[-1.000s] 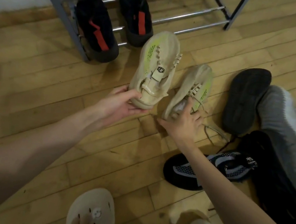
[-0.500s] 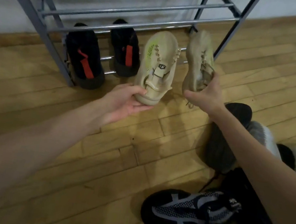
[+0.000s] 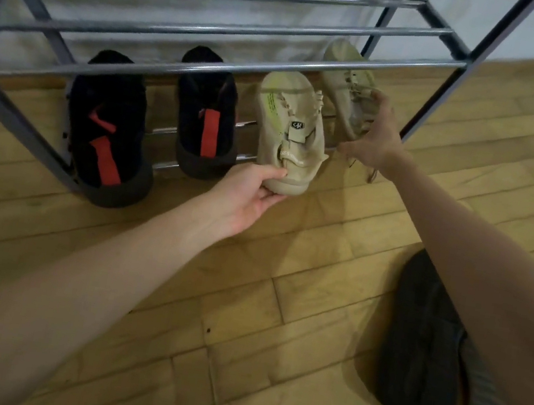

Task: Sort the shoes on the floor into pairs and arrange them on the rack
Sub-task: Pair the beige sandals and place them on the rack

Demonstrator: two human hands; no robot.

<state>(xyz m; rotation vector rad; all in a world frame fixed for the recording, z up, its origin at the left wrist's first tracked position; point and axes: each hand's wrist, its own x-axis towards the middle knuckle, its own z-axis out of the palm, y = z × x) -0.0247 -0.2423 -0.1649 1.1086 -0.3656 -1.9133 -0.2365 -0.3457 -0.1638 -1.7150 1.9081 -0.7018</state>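
The beige pair is going onto the rack (image 3: 209, 67), bottom shelf, just right of the black pair (image 3: 202, 116). The left hand (image 3: 249, 193) grips one beige shoe (image 3: 290, 129) by its heel; the right hand (image 3: 372, 138) clasps its mate (image 3: 349, 79) (further in). Next, I judge: settle both level on the bars, then let go.

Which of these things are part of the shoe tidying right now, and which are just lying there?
In the job now:
left hand
left beige shoe
right hand
right beige shoe
rack

Just lying there:
black and red shoes, already on the rack
dark shoe on the floor
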